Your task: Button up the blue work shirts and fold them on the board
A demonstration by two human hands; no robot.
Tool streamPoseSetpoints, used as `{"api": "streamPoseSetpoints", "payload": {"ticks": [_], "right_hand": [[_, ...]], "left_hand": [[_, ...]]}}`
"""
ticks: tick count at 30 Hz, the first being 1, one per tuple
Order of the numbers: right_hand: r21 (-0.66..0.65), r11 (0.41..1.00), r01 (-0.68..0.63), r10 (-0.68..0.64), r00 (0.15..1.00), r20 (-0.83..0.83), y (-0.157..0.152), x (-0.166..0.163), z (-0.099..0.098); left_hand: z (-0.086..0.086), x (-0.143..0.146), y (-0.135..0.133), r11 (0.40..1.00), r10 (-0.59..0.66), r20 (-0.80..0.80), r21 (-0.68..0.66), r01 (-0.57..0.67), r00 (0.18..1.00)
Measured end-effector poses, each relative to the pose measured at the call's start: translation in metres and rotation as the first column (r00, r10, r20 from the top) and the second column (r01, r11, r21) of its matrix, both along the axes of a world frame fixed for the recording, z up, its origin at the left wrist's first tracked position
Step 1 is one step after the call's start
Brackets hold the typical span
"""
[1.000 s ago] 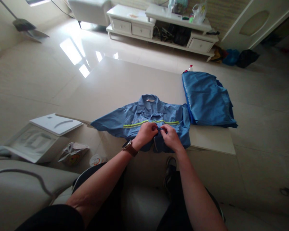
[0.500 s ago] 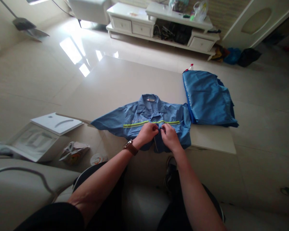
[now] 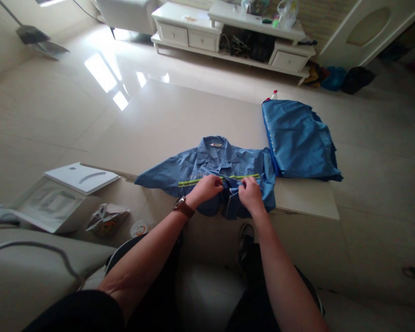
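A blue work shirt point(image 3: 186, 166) with a collar and a yellow-green stripe across the chest lies face up on the low pale table point(image 3: 180, 115), its lower part hanging over the near edge. My left hand point(image 3: 209, 188) pinches one front edge of the shirt just below the stripe. Opposite it, my right hand point(image 3: 251, 193) grips the other front edge, with fingers closed on the cloth. Between the hands the front placket is parted and slightly lifted. A brown-strapped watch point(image 3: 184, 207) is on my left wrist. Any buttons are too small to make out.
To the right, a stack of folded blue cloth point(image 3: 299, 138) touches the shirt's sleeve. Behind it shows a red-capped bottle point(image 3: 275, 95). On the left are a white box point(image 3: 81, 177), a plastic bag point(image 3: 107, 219) and a round tub point(image 3: 138, 229). A white cabinet point(image 3: 202, 41) stands beyond.
My hands have moved apart, the left one leftward and the right one rightward. The shirt front between them has opened, and its left sleeve end has shifted slightly to the right.
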State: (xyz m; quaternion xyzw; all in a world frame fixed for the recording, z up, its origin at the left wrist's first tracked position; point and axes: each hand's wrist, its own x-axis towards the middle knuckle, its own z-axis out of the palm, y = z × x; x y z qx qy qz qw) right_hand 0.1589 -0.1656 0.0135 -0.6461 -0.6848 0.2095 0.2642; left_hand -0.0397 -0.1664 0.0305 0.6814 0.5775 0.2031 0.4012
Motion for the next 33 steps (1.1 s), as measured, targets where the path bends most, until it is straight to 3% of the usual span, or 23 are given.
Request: {"api": "streamPoseSetpoints", "payload": {"ticks": [2, 7, 11, 14, 17, 21, 25, 30, 33], "right_hand": [[-0.066, 0.998, 0.013, -0.021, 0.991, -0.133, 0.002, 0.000, 0.005], [-0.215, 0.975, -0.062, -0.039, 0.899, -0.437, 0.001, -0.005, 0.012], [-0.285, 0.949, -0.134, -0.065, 0.801, -0.595, -0.002, -0.012, 0.015], [-0.307, 0.947, -0.090, -0.158, 0.703, -0.694, -0.003, -0.013, 0.020], [-0.325, 0.943, -0.065, -0.221, 0.609, -0.762, -0.003, -0.012, 0.028], [-0.322, 0.944, -0.071, -0.236, 0.536, -0.811, -0.005, -0.012, 0.040], [-0.324, 0.945, -0.036, -0.250, 0.558, -0.792, -0.005, -0.007, 0.047], [-0.283, 0.959, 0.000, -0.211, 0.667, -0.715, -0.001, 0.004, 0.046], [-0.186, 0.979, 0.085, -0.176, 0.812, -0.557, -0.002, 0.008, 0.040]], "left_hand": [[-0.003, -0.005, 0.000, 0.999, -0.025, -0.117, -0.031, 0.021, 0.993], [-0.013, -0.001, -0.007, 0.998, 0.068, -0.301, 0.007, -0.069, 0.951], [-0.016, 0.009, -0.008, 0.995, 0.092, -0.260, -0.013, -0.098, 0.961], [-0.009, 0.014, -0.007, 0.990, 0.113, -0.172, -0.064, -0.126, 0.979], [0.003, 0.016, -0.009, 0.987, 0.161, -0.165, 0.008, -0.162, 0.973], [0.007, 0.020, -0.019, 0.992, 0.108, -0.243, 0.091, -0.088, 0.964], [0.000, 0.021, -0.021, 0.983, 0.155, -0.237, 0.137, -0.125, 0.959], [0.002, 0.014, -0.013, 0.949, 0.278, -0.001, 0.156, -0.274, 0.961], [0.005, 0.012, -0.011, 0.932, 0.322, 0.156, 0.120, -0.341, 0.934]]}}
